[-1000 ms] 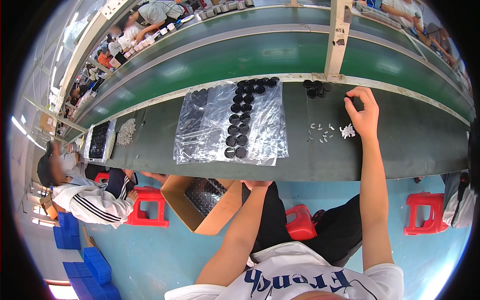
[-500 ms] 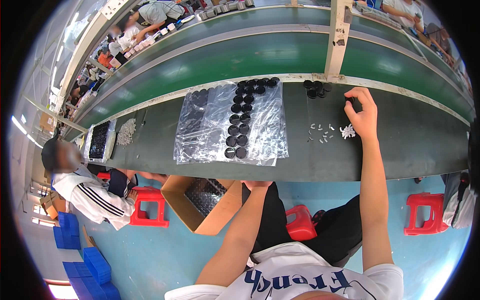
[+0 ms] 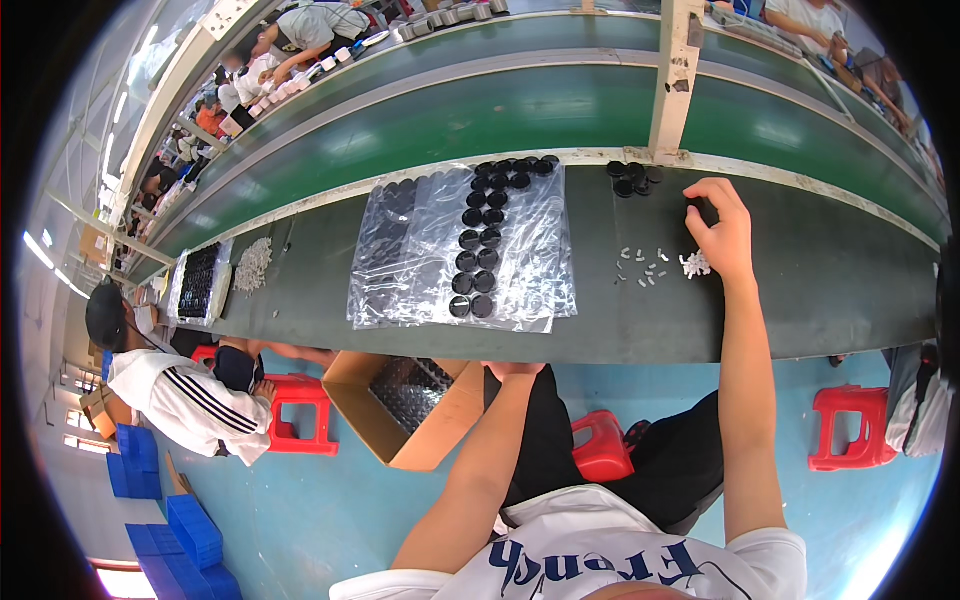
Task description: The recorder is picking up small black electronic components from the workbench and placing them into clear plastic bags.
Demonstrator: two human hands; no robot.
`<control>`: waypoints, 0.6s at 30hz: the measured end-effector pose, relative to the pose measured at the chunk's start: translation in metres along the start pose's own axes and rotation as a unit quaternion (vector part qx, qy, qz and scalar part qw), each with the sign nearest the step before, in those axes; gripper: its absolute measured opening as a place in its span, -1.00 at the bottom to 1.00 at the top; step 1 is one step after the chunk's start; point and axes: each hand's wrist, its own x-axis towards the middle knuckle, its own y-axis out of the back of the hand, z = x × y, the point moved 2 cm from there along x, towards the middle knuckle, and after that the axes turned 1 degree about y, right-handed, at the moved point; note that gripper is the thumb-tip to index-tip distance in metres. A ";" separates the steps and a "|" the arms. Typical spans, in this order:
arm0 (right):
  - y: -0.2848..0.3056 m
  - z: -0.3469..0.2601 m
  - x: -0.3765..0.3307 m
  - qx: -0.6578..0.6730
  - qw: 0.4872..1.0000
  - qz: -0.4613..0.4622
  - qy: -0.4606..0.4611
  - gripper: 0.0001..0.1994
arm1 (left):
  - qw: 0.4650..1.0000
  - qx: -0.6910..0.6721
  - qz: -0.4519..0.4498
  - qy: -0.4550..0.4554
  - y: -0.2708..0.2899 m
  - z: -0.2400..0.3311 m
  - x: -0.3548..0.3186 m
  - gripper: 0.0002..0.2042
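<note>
My right hand (image 3: 722, 228) is over the right part of the dark table, its fingers curled toward the thumb. Between them is a small black disc (image 3: 705, 209), mostly hidden by the fingers. Just below the hand's thumb side lies a small heap of white bits (image 3: 695, 264), with several loose ones (image 3: 648, 268) to its left. Farther back, a cluster of black discs (image 3: 630, 180) sits by the ledge. My left hand (image 3: 513, 369) is low at the table's front edge; its fingers are hidden beneath it.
Clear plastic sheeting (image 3: 420, 300) with rows of black discs (image 3: 466, 261) covers the table's middle. A green conveyor (image 3: 560, 112) and a post (image 3: 676, 85) stand behind. An open carton (image 3: 430, 440) is below on the left. A person (image 3: 190, 390) sits at far left.
My right hand has turned slightly, and the black disc in its fingers shows less. My left hand stays put. The person at far left has turned their head toward the table.
</note>
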 end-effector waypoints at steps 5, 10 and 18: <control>0.003 -0.001 0.000 -0.011 0.998 0.056 0.014 -0.78 | 0.998 0.009 -0.053 0.013 0.003 -0.001 0.000 -0.27; -0.003 0.010 -0.005 -0.002 1.000 -0.025 -0.010 -0.75 | 0.999 0.019 -0.046 0.013 0.007 0.002 -0.002 -0.28; -0.001 0.001 0.000 -0.004 1.000 0.006 -0.002 -0.78 | 1.000 -0.001 0.025 -0.008 -0.010 -0.003 0.000 -0.37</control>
